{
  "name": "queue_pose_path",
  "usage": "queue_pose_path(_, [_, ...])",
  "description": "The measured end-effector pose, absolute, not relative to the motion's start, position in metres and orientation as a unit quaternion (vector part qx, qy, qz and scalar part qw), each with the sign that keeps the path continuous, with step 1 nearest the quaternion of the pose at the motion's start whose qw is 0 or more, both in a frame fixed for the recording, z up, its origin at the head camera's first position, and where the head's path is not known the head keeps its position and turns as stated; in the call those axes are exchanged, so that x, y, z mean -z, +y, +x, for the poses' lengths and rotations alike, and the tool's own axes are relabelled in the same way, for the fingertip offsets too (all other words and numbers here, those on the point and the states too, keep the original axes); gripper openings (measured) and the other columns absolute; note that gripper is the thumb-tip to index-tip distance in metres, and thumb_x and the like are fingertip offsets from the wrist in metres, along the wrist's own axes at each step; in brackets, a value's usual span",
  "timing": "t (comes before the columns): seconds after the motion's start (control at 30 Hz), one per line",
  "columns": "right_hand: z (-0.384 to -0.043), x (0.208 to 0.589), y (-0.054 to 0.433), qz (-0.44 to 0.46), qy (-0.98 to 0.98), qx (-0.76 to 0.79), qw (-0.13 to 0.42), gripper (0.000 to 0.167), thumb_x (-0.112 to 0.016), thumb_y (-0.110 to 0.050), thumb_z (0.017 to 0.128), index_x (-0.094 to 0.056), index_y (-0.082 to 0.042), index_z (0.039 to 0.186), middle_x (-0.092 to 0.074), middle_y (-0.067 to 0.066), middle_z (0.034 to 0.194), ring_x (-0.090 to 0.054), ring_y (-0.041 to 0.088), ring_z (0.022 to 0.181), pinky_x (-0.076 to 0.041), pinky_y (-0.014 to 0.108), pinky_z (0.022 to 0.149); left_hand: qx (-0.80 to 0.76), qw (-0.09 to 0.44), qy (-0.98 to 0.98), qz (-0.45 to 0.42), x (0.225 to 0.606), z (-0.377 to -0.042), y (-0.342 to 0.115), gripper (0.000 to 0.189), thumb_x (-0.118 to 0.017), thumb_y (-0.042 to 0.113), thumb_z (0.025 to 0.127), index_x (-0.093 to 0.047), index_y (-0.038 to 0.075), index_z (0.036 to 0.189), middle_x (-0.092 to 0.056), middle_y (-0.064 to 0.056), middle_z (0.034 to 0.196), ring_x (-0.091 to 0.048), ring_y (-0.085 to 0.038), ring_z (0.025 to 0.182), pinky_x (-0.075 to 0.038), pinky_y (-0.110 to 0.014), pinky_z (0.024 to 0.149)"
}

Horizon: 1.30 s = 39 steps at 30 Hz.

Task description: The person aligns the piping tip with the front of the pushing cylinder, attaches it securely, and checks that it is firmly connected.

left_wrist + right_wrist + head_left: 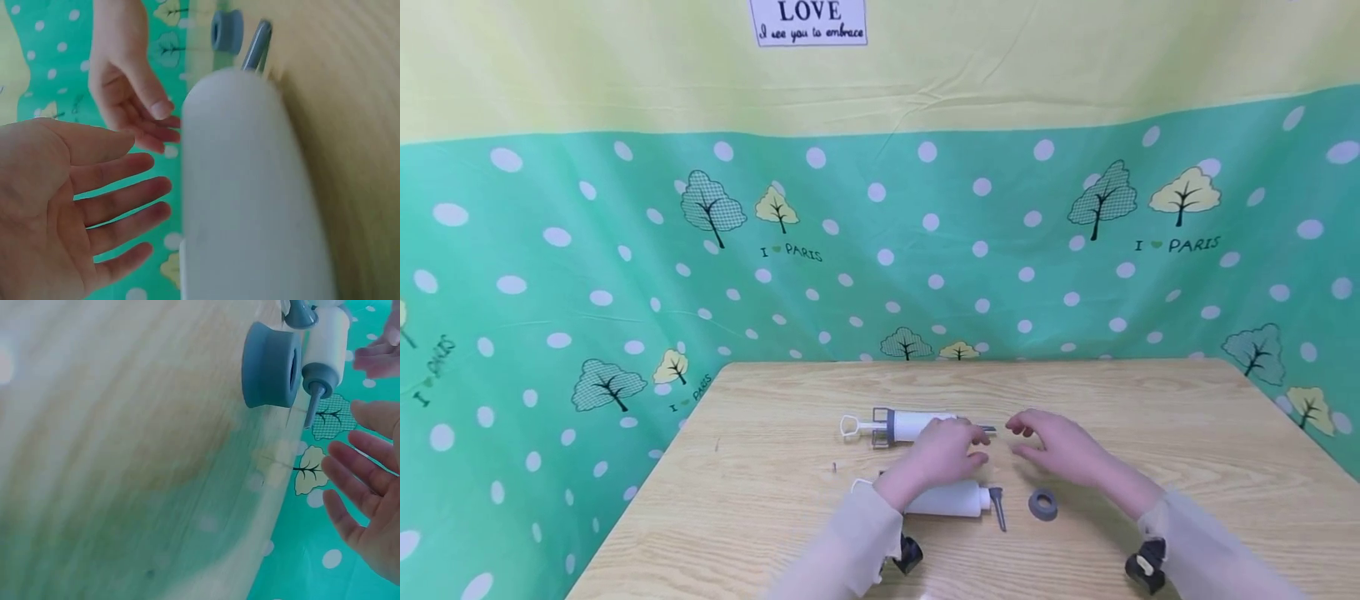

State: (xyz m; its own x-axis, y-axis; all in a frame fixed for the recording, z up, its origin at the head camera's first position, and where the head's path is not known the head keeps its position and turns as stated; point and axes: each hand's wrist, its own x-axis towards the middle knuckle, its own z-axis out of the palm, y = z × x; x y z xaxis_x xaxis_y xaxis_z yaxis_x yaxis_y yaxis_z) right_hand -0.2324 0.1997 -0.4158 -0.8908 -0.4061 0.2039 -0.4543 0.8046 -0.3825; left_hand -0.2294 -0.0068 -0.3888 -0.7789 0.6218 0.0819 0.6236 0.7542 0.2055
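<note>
My left hand [943, 454] hovers between two white plunger syringes with its fingers relaxed and holding nothing. The far syringe [912, 425] lies on its side, its grey collar and white ring handle to the left, its thin grey nozzle pointing right. Nearer lies the second syringe [951, 500], partly hidden by my left wrist; its grey nozzle [999, 510] is bent toward the front. My right hand [1060, 450] is held to the right of the far nozzle, fingers spread loosely around nothing. Below it sits a grey ring [265, 365] with a flared edge.
Everything lies on a wooden table [760, 467]. A green and yellow curtain [925, 208] with dots and trees hangs behind it and along the sides. A tiny dark bit [834, 467] lies left of the syringes. Each wrist wears a black camera [910, 554].
</note>
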Motion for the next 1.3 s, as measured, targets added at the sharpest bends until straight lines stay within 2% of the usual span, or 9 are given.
queue_pose_path(0.13, [-0.224,0.416,0.205,0.227,-0.949,-0.217,0.028,0.031,-0.065,-0.027,0.082,-0.061,-0.011,0.108,-0.064,-0.001,0.097,-0.058,0.014,0.086,-0.048,0.033,0.074,0.107,-0.037,-0.935,-0.336,0.398,-0.226,0.0,0.024,-0.06,0.033,0.085,-0.065,0.022,0.106,-0.066,0.01,0.099,-0.06,-0.004,0.089,-0.045,-0.023,0.079])
queue_pose_path(0.23, [-0.217,0.416,0.209,0.236,-0.947,-0.22,0.005,0.034,-0.066,-0.032,0.08,-0.061,-0.012,0.107,-0.063,-0.004,0.096,-0.057,0.011,0.084,-0.047,0.029,0.07,0.117,-0.069,-0.934,-0.33,0.404,-0.224,0.002,0.023,-0.061,0.034,0.084,-0.067,0.022,0.104,-0.067,0.01,0.095,-0.06,-0.002,0.082,-0.045,-0.018,0.072])
queue_pose_path(0.4, [-0.209,0.421,0.214,0.256,-0.941,-0.218,-0.024,0.04,-0.067,-0.042,0.077,-0.061,-0.013,0.104,-0.061,-0.008,0.089,-0.056,0.007,0.078,-0.046,0.025,0.065,0.117,-0.087,-0.935,-0.323,0.407,-0.22,0.005,0.021,-0.062,0.035,0.083,-0.067,0.022,0.1,-0.065,0.012,0.085,-0.055,0.001,0.07,-0.043,-0.015,0.062])
queue_pose_path(0.8, [-0.199,0.429,0.216,0.264,-0.945,-0.194,-0.023,0.045,-0.069,-0.052,0.07,-0.062,-0.017,0.097,-0.054,-0.014,0.077,-0.047,-0.001,0.067,-0.041,0.022,0.057,0.107,-0.077,-0.942,-0.31,0.416,-0.216,0.014,0.011,-0.063,0.033,0.083,-0.067,0.023,0.083,-0.058,0.015,0.067,-0.047,0.0,0.061,-0.037,-0.016,0.057])
queue_pose_path(1.03, [-0.199,0.43,0.215,0.262,-0.94,-0.216,-0.044,0.039,-0.071,-0.046,0.07,-0.062,-0.015,0.091,-0.052,-0.013,0.071,-0.043,-0.002,0.061,-0.037,0.02,0.054,0.09,-0.057,-0.947,-0.304,0.418,-0.216,0.018,0.011,-0.063,0.033,0.081,-0.065,0.024,0.075,-0.055,0.015,0.064,-0.046,-0.002,0.061,-0.035,-0.017,0.054])
queue_pose_path(1.3, [-0.2,0.428,0.216,0.264,-0.922,-0.271,-0.075,0.023,-0.071,-0.036,0.074,-0.064,-0.016,0.084,-0.058,-0.013,0.075,-0.047,-0.002,0.063,-0.04,0.019,0.056,0.092,-0.044,-0.952,-0.29,0.423,-0.215,0.019,0.016,-0.064,0.031,0.08,-0.061,0.023,0.066,-0.05,0.014,0.058,-0.044,-0.003,0.056,-0.033,-0.018,0.051])
